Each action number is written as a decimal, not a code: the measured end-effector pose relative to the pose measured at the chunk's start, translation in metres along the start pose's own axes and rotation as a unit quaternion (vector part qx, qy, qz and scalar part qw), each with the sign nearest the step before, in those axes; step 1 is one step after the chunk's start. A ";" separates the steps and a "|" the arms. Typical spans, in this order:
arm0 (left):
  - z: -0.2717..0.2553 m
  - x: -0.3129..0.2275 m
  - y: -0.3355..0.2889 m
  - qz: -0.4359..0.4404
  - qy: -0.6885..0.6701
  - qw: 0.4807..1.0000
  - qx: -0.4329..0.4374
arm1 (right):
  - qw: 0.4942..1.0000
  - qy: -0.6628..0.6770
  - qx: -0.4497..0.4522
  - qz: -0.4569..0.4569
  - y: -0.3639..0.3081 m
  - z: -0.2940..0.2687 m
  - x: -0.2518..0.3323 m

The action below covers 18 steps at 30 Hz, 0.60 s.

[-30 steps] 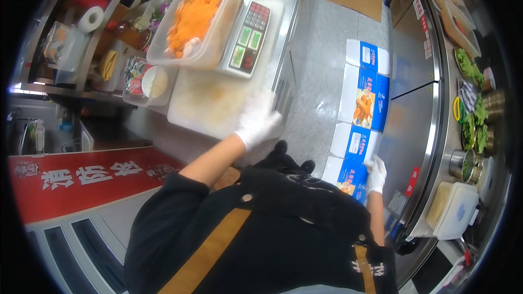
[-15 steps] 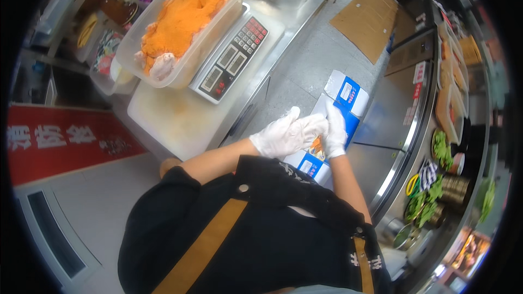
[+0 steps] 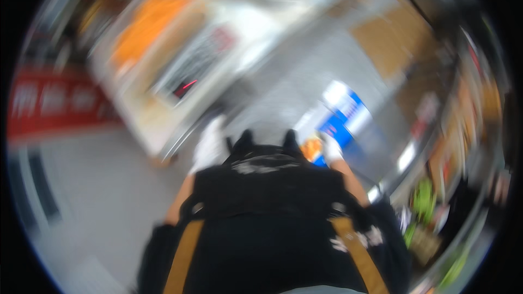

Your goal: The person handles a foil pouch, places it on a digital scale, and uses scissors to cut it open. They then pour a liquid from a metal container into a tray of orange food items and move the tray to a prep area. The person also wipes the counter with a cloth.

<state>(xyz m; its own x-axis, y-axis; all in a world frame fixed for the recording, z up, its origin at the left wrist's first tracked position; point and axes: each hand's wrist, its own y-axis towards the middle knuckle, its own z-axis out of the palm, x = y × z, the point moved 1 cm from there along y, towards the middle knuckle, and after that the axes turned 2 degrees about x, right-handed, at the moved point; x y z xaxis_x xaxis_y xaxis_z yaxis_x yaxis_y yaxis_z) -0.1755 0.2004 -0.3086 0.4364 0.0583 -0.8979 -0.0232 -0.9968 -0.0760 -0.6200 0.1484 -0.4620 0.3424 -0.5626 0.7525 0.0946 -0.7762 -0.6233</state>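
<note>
White gloves cover both my hands, and motion smears most of the picture. My right hand (image 3: 331, 149) grips the near side of a blue and white printed box (image 3: 336, 129), which has an orange food picture on it. Its fingers are blurred against the blue panel. Apart from the box, my left hand (image 3: 210, 144) hangs beside the near corner of the counter, its fingers too smeared to make out.
On the counter at the left lie a white cutting board (image 3: 147, 122), a digital scale (image 3: 193, 62) and a plastic tub of orange-powdered food (image 3: 152, 22). Flattened cardboard (image 3: 389, 35) lies on the floor ahead. A steel cabinet (image 3: 376, 152) with food trays above stands at the right.
My left hand has moved away from the right one, left toward the counter corner. My right hand stays at the box. The whole view has shifted and blurred.
</note>
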 end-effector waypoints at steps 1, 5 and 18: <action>0.008 0.000 -0.004 -0.019 -0.044 0.999 -0.022 | 0.994 0.065 -0.014 0.083 0.006 -0.007 0.019; 0.059 -0.023 0.004 -0.044 -0.159 0.986 -0.035 | 0.993 -0.101 -0.040 -0.040 -0.008 -0.044 0.090; 0.138 -0.086 0.064 -0.131 -0.157 0.966 0.156 | 0.683 -0.287 -0.671 -0.037 -0.228 -0.196 -0.014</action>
<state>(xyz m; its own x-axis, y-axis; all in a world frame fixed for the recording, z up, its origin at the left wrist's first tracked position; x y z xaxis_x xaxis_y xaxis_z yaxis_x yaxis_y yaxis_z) -0.3386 0.1394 -0.2963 0.1711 0.3689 -0.9136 -0.2395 -0.8839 -0.4018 -0.8296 0.2776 -0.2887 0.7297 -0.6018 0.3246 -0.6780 -0.5751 0.4578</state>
